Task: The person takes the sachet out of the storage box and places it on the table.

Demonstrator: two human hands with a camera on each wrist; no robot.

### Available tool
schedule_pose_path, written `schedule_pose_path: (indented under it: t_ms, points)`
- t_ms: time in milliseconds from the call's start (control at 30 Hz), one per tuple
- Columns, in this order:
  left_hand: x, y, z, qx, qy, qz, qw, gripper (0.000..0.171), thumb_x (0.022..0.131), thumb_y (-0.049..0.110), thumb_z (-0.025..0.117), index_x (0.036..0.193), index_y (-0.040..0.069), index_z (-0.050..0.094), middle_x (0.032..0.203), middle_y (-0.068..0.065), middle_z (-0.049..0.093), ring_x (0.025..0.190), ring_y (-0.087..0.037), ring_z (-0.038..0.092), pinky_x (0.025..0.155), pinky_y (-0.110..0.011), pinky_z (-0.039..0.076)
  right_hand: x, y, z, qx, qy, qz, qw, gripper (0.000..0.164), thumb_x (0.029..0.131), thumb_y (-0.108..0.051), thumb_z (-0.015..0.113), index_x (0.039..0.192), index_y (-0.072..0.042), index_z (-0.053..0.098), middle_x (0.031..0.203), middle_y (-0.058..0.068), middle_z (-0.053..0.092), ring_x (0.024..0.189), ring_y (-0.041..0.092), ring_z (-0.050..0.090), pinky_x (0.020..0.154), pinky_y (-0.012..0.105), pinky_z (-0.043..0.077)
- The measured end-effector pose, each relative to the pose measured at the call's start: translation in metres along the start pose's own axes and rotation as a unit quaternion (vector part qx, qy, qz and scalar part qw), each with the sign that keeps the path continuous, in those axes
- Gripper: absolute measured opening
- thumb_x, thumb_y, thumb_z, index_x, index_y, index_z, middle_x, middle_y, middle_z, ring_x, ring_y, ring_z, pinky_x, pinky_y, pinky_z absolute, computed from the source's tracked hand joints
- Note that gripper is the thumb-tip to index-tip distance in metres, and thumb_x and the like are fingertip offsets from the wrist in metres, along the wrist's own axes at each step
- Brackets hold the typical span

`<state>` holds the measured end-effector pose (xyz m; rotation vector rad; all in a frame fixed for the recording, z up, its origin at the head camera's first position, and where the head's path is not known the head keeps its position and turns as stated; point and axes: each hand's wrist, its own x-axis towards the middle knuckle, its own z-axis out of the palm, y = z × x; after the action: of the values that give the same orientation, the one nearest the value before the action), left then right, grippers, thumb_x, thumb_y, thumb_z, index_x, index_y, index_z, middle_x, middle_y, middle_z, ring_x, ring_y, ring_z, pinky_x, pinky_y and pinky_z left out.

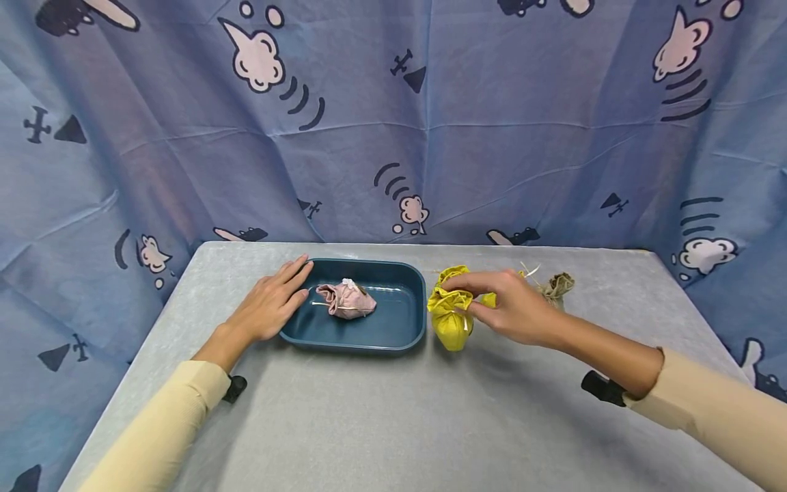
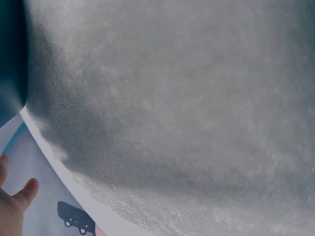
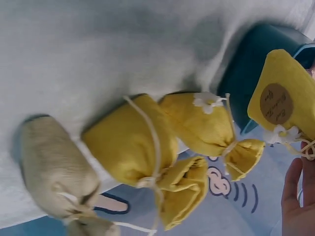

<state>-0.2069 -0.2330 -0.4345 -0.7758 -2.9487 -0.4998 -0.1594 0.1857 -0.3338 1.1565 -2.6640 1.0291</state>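
Note:
My right hand pinches a yellow drawstring pouch near its gathered neck, just off the tray's right end. A round brown label and a white flower show on this pouch in the right wrist view. My left hand rests with extended fingers on the left rim of a dark teal tray. Inside the tray lies a pink drawstring pouch. Behind my right hand, two more yellow pouches lie on the table, mostly hidden in the head view. Next to them is a beige pouch.
The grey table reaches back to a blue patterned curtain. Loose pale strings trail from the pouches near the table's back edge. A black wrist strap shows at the right cuff.

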Motion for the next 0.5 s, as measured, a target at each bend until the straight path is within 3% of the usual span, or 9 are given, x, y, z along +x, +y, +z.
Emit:
schedule_pose_path:
  t_ms: [267,500]
  points:
    - [0.000,0.000,0.001,0.004,-0.005,0.000,1.0000,0.056,0.109,0.035,0.035,0.158,0.009,0.027,0.166,-0.008,0.018,0.147,-0.041,0.025,0.110,-0.060,0.030,-0.028,0.014,-0.004,-0.010,-0.001,0.016,1.000,0.045,0.079,0.013,0.075,0.119,-0.007,0.072,0.116,0.007,0.073,0.100,0.022,0.071,0.080,0.038,0.058]
    - [0.000,0.002,-0.001,0.001,-0.005,0.000,1.0000,0.056,0.109,0.034,0.035,0.158,0.008,0.026,0.165,-0.010,0.018,0.147,-0.042,0.025,0.110,-0.060,0.030,-0.050,0.030,-0.007,-0.004,-0.002,0.005,1.000,0.046,0.078,0.016,0.073,0.118,-0.008,0.072,0.113,0.005,0.073,0.097,0.016,0.070,0.078,0.032,0.058]
